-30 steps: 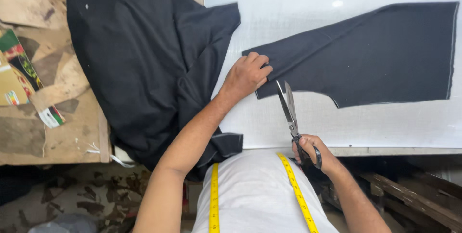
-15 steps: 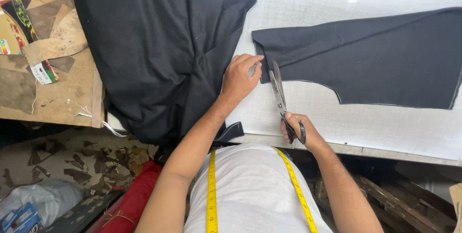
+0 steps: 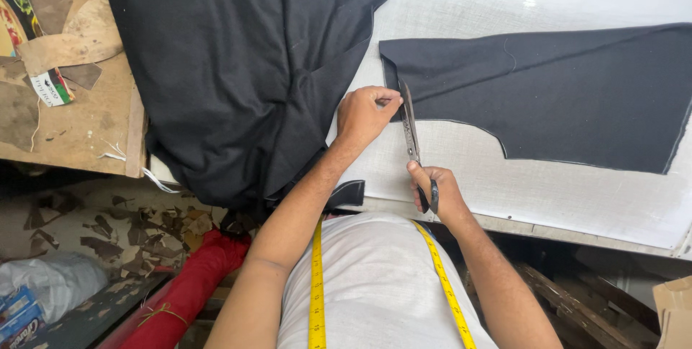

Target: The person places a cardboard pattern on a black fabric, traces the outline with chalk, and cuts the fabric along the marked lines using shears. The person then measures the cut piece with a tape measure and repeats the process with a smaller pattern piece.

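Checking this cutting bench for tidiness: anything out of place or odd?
Yes: brown scraps litter the floor lower left, and the big black cloth hangs bunched over the table edge.

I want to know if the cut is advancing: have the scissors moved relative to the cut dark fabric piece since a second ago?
Yes. The scissors have moved forward to the left end of the cut dark piece; before, their tips stopped short of it.

In my right hand (image 3: pixel 435 192) are long steel scissors with dark handles (image 3: pixel 412 136), blades pointing away from me, tips at the near-left corner of the flat, dark grey cut fabric panel (image 3: pixel 548 97). My left hand (image 3: pixel 366 113) pinches that corner.
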